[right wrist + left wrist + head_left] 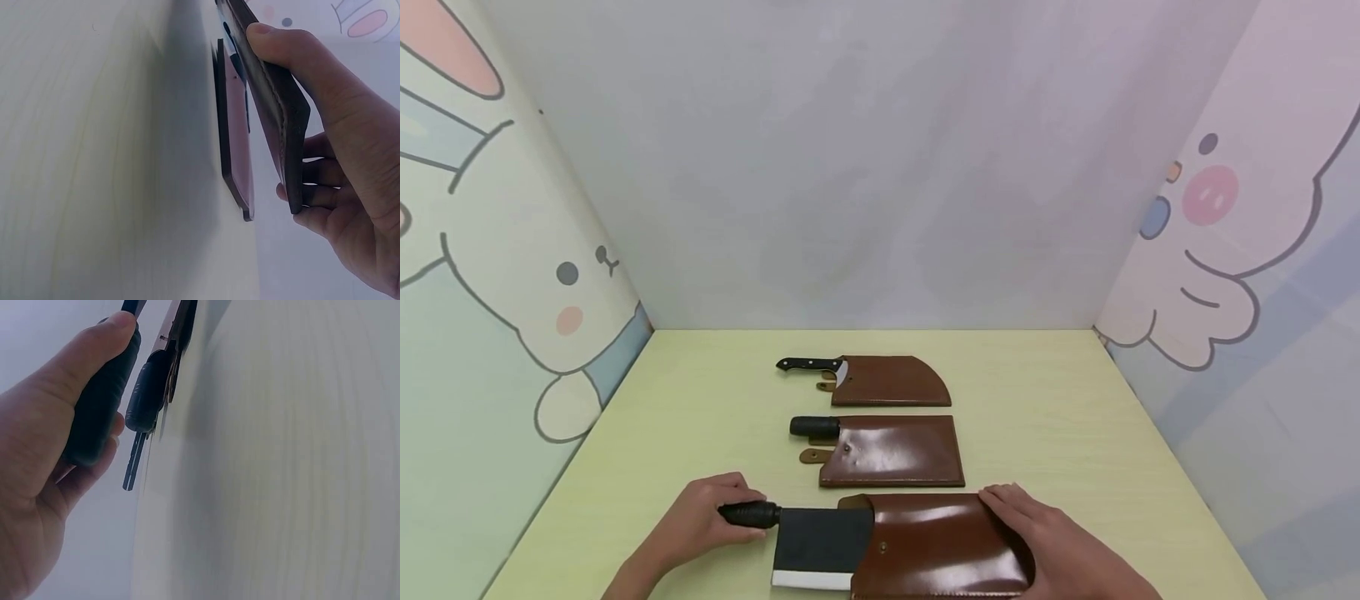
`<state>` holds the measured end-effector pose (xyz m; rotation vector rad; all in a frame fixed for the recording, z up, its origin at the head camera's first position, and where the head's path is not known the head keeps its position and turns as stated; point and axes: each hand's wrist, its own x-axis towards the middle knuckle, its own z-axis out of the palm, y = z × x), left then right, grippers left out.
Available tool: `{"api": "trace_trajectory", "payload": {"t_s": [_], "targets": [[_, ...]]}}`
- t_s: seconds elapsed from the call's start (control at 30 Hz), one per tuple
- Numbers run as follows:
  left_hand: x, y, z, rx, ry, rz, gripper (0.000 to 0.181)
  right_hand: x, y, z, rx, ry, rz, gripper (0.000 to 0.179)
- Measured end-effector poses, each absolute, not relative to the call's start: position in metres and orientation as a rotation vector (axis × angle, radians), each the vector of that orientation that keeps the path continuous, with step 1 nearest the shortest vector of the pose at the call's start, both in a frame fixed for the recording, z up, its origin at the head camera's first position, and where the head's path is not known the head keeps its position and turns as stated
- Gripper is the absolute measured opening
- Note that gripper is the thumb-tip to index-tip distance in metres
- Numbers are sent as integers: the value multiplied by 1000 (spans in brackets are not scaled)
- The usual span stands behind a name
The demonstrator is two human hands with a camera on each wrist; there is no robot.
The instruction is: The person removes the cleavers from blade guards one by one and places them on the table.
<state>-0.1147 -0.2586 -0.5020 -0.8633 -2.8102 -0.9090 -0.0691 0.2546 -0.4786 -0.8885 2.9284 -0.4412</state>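
Observation:
In the head view my left hand point(706, 518) grips the black handle point(749, 514) of a cleaver. Its dark blade point(820, 540) has a pale cutting edge and enters a brown leather sheath point(943, 542); the front of the blade is hidden inside. At the sheath's far right end, my right hand point(1060, 550) holds it between thumb and fingers. The left wrist view shows that hand's thumb lying along the handle point(103, 406). From the right wrist, the sheath point(278, 106) appears edge-on, its closed end between thumb and fingers.
Behind lies a second brown sheath point(902, 450) with a black-handled knife in it. Farther back, a sheath with a rounded end point(895, 382) holds a knife with a riveted black handle point(808, 364). The pale wooden table point(1052, 400) meets walls with cartoon animals.

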Motion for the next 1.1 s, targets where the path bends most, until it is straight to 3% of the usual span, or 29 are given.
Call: {"api": "trace_trajectory", "payload": {"t_s": [1.1], "targets": [[-115, -274, -504, -841, -2784, -941, 33, -65, 263, -479, -836, 2963, -503, 112]]}}
